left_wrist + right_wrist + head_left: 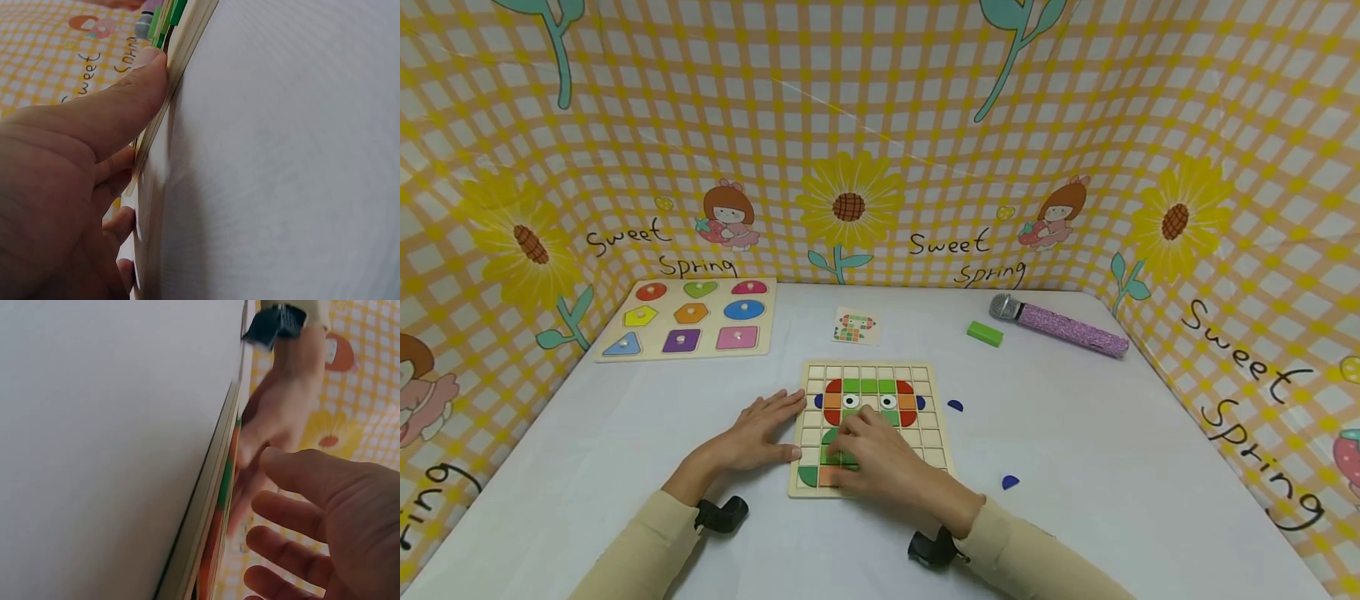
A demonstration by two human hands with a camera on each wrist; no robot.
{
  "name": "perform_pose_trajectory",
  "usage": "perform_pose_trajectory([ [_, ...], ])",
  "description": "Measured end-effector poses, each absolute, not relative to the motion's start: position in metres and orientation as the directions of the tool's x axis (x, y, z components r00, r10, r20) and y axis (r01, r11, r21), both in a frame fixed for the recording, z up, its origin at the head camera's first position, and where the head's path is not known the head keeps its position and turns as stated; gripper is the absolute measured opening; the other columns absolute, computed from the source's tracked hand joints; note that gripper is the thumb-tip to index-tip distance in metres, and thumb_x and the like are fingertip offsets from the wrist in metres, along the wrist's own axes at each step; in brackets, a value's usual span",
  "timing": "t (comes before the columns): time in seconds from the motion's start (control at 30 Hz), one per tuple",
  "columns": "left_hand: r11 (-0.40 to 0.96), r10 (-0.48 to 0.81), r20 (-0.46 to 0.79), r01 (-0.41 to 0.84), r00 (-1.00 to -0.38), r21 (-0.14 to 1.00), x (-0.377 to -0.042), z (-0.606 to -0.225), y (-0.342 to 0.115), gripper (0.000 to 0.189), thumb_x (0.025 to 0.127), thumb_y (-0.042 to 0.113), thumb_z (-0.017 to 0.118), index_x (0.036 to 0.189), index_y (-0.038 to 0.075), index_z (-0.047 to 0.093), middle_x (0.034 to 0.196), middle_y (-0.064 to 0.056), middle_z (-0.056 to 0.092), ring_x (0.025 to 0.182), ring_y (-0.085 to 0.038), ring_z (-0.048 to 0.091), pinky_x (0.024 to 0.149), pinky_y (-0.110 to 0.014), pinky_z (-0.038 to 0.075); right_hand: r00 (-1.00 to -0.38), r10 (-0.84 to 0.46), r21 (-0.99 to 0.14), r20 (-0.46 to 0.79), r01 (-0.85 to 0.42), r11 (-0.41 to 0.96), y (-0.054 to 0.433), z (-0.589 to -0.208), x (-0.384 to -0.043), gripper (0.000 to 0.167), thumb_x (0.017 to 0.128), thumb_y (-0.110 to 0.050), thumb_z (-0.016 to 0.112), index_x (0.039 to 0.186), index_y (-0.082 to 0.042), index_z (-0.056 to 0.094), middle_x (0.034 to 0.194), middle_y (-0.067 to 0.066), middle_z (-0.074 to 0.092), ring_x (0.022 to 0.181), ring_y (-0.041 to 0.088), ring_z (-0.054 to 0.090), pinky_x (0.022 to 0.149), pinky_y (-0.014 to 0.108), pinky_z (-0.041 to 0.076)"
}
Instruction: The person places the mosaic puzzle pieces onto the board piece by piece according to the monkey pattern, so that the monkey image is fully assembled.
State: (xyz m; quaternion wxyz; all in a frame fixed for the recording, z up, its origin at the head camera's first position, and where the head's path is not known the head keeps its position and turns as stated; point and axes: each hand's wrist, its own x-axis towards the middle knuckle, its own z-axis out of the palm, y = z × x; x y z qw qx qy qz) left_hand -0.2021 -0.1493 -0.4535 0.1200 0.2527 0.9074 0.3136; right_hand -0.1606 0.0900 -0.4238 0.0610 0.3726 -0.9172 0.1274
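A square wooden grid board [931, 438] lies on the white table, with red, orange, green and blue tiles and two eye tiles set in its cells. My left hand [752, 433] rests along the board's left edge, fingers extended. In the left wrist view, its thumb [134, 94] touches the board's side. My right hand [876, 454] is over the lower-left cells, fingers bent loosely and fingertips near the green tiles. It covers part of the pattern. No piece shows between the thumb [300, 472] and fingers in the right wrist view.
A small pattern card [856, 326] lies behind the board. Blue half-round pieces [955, 406] lie to its right. A green block [985, 334] and a purple glittery microphone [1067, 327] are at the back right; a knobbed shape puzzle [655, 343] is at the back left.
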Motion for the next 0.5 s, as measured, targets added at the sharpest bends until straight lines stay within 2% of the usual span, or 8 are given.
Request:
perform_pose_trajectory([
  [0.2,0.676,0.529,-0.059,0.379,-0.846,0.632,-0.202,-0.453,-0.149,0.077,0.084,0.031,0.069,0.148,0.009,0.032,0.157,-0.008,0.024,0.147,-0.036,0.011,0.118,-0.059,0.001,-0.767,-0.592,-0.222,0.247,-0.640,0.736,0.123,-0.423,-0.165,0.020,0.078,-0.033,0.075,0.094,-0.021,0.072,0.092,-0.008,0.058,0.088,0.010,0.041,0.075,0.026,0.039],
  [0.37,0.680,0.528,-0.061,0.379,-0.847,0.628,-0.202,-0.453,-0.149,0.078,0.084,0.032,0.069,0.148,0.009,0.031,0.158,-0.009,0.024,0.147,-0.036,0.011,0.119,-0.058,0.001,-0.795,-0.535,-0.204,0.284,-0.596,0.777,0.156,-0.424,-0.173,0.024,0.075,-0.032,0.078,0.094,-0.018,0.073,0.093,-0.005,0.061,0.087,0.012,0.045,0.075,0.028,0.039],
  [0.5,0.678,0.528,-0.063,0.376,-0.847,0.631,-0.202,-0.454,-0.148,0.078,0.084,0.033,0.069,0.148,0.010,0.031,0.158,-0.008,0.023,0.147,-0.035,0.010,0.119,-0.057,0.001,-0.844,-0.472,-0.226,0.256,-0.526,0.820,0.183,-0.426,-0.182,0.025,0.076,-0.031,0.077,0.095,-0.016,0.073,0.096,-0.002,0.063,0.088,0.014,0.045,0.075,0.029,0.038],
])
